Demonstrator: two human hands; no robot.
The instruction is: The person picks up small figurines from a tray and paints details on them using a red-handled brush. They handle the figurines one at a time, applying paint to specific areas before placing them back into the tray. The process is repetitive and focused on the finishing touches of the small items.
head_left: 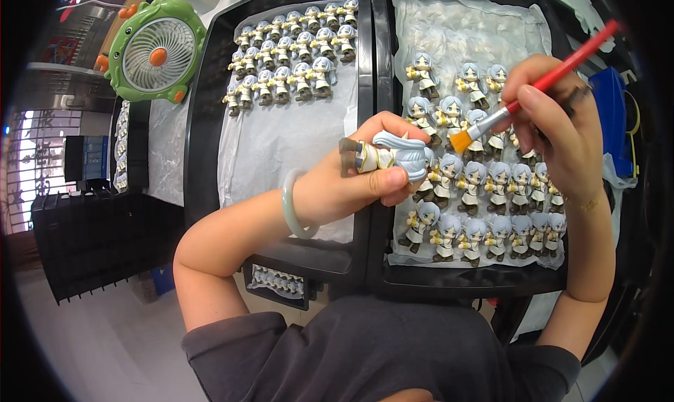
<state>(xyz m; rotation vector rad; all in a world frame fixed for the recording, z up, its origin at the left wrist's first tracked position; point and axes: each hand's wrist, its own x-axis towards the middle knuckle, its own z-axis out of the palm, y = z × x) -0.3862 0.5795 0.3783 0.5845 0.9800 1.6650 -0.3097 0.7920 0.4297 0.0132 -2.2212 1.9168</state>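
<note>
My left hand (344,181) is closed round a small painted figurine (401,156) with pale blue-grey hair, a white outfit and dark brown boots. The figurine lies sideways, its hair toward the right and its boots toward the left. In my right hand (562,128) is a paintbrush (523,100) with a red handle, a silver ferrule and orange-tan bristles. Its tip points down and left, apart from the held figurine and to the right of it. Under both hands, rows of matching figurines (474,181) lie on white paper in the right black tray (463,279).
A second black tray (281,251) on the left holds three rows of similar figurines (302,47) on white paper. A green fan (156,51) with an orange hub stands at the far left. Blue bins (614,121) are at the right edge. A smaller tray (277,282) of figurines sits below.
</note>
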